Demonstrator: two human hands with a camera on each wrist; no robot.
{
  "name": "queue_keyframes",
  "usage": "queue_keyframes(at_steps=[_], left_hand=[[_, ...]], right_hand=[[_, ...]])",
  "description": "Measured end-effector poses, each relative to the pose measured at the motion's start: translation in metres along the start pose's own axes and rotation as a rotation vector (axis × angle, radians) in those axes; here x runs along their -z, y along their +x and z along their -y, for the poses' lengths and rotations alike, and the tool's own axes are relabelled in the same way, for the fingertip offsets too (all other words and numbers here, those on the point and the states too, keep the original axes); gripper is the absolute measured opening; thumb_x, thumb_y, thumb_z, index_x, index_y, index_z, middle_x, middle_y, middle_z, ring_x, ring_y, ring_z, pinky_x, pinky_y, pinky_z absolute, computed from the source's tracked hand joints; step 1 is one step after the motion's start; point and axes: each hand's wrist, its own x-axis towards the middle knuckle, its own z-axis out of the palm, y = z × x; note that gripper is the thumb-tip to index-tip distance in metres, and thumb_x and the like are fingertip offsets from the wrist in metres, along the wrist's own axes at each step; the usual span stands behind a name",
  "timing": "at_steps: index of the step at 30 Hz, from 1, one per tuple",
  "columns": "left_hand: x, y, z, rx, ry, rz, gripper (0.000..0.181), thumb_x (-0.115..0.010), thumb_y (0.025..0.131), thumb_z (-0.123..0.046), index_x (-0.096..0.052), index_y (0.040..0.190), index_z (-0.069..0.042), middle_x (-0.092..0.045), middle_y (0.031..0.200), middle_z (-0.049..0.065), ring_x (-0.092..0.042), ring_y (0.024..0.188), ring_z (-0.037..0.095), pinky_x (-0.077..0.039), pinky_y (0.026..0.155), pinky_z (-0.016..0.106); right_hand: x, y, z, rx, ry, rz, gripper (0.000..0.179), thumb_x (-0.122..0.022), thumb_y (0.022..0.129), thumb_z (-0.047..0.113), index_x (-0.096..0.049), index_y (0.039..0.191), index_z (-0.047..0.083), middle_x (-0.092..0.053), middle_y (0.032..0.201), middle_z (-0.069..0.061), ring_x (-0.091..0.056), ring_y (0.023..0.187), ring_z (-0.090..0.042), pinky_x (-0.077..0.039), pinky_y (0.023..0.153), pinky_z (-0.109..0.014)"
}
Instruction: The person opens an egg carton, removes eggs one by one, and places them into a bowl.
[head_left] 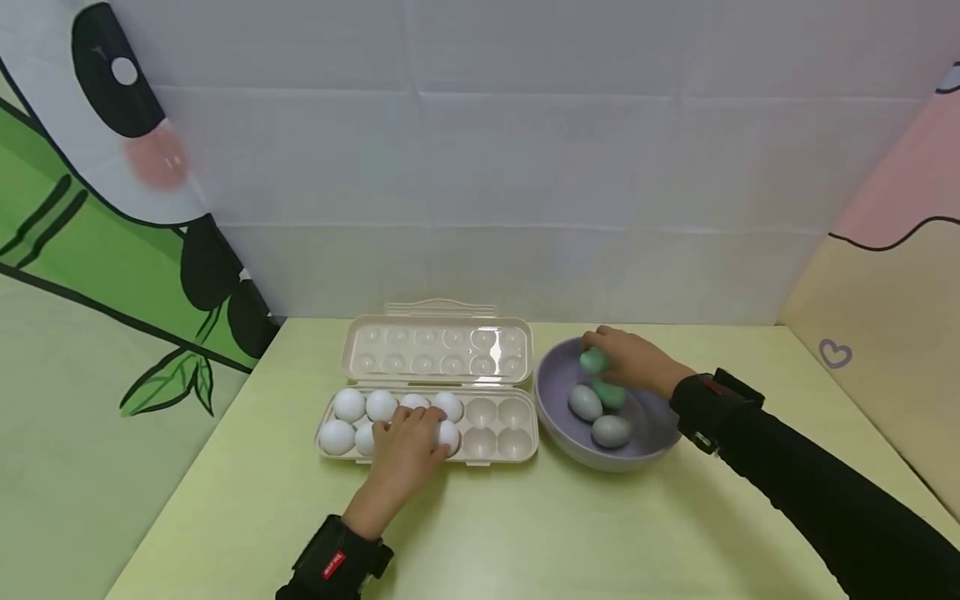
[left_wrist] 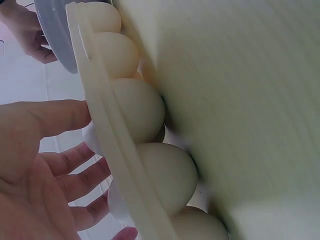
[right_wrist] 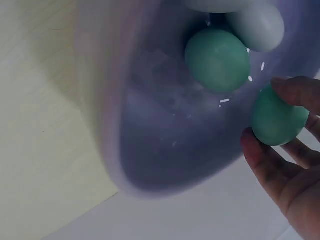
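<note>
My right hand (head_left: 633, 358) pinches a green egg (right_wrist: 280, 117) between thumb and fingertips, over the far side of the purple bowl (head_left: 555, 392). Inside the bowl lie another green egg (right_wrist: 217, 60) and two pale grey-blue eggs, one of them the front egg (head_left: 611, 431). My left hand (head_left: 408, 446) rests over the clear plastic egg carton (head_left: 498, 458), partly hiding the white eggs (head_left: 348, 404) in it. Its fingers lie fairly straight across the eggs, and the thumb is at the carton's front rim beside a white egg (head_left: 447, 437).
The carton's lid (head_left: 438, 350) stands open at the back, with bare cups (head_left: 480, 412) at the carton's right end. Close beside that end is the bowl. A pale cloth wall (head_left: 525, 167) rises behind the yellow-green table (head_left: 585, 533).
</note>
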Motion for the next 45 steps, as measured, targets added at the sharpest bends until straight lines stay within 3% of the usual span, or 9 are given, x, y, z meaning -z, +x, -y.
queue_keyframes(at_steps=[8, 20, 31, 37, 41, 45], left_hand=[[0.000, -0.001, -0.005, -0.003, -0.022, -0.034, 0.035, -0.072, 0.073, -0.023, -0.055, 0.102, -0.012, -0.058, 0.098, 0.006, -0.047, 0.096, 0.030, -0.033, 0.075, 0.055], [0.000, 0.004, -0.012, -0.006, -0.011, -0.054, 0.035, -0.072, 0.073, -0.022, -0.055, 0.102, -0.012, -0.058, 0.097, 0.006, -0.047, 0.095, 0.030, -0.033, 0.076, 0.056], [-0.004, 0.010, -0.012, -0.030, 0.019, -0.096, 0.037, -0.075, 0.067, -0.020, -0.056, 0.098, -0.011, -0.059, 0.091, 0.005, -0.053, 0.088, 0.024, -0.034, 0.079, 0.058], [-0.003, 0.014, -0.013, -0.038, -0.010, -0.160, 0.037, -0.074, 0.065, -0.014, -0.056, 0.097, -0.009, -0.059, 0.090, 0.006, -0.057, 0.084, 0.024, -0.034, 0.081, 0.059], [0.004, 0.018, -0.017, -0.101, -0.097, -0.247, 0.038, -0.074, 0.064, -0.010, -0.055, 0.097, -0.007, -0.060, 0.092, 0.007, -0.057, 0.085, 0.024, -0.038, 0.078, 0.054], [0.014, 0.024, -0.028, -0.162, -0.280, -0.280, 0.041, -0.075, 0.067, -0.008, -0.055, 0.102, -0.008, -0.059, 0.095, 0.004, -0.056, 0.089, 0.020, -0.043, 0.076, 0.044]], right_hand=[[-0.014, 0.018, -0.003, 0.007, -0.128, 0.072, 0.037, -0.062, 0.082, 0.009, -0.049, 0.117, 0.012, -0.051, 0.116, -0.008, -0.051, 0.103, -0.028, -0.044, 0.085, -0.044], [-0.026, 0.015, -0.018, 0.037, -0.216, 0.105, 0.025, -0.059, 0.084, 0.010, -0.051, 0.107, 0.012, -0.054, 0.093, -0.003, -0.054, 0.086, -0.022, -0.047, 0.071, -0.038], [-0.009, 0.018, -0.026, -0.016, -0.112, 0.169, 0.045, -0.060, 0.083, 0.016, -0.045, 0.125, 0.011, -0.050, 0.121, -0.011, -0.047, 0.109, -0.029, -0.042, 0.088, -0.044], [0.016, 0.019, -0.020, 0.047, 0.005, 0.106, 0.045, -0.059, 0.083, 0.011, -0.044, 0.125, 0.005, -0.049, 0.123, -0.013, -0.045, 0.113, -0.030, -0.040, 0.090, -0.046], [0.030, 0.017, -0.010, 0.110, 0.092, 0.029, 0.040, -0.058, 0.083, 0.009, -0.047, 0.121, 0.006, -0.052, 0.117, -0.009, -0.048, 0.109, -0.027, -0.041, 0.089, -0.043], [0.037, 0.014, 0.004, 0.189, 0.159, -0.033, 0.037, -0.057, 0.083, 0.009, -0.048, 0.119, 0.009, -0.053, 0.115, -0.005, -0.049, 0.106, -0.023, -0.042, 0.088, -0.043]])
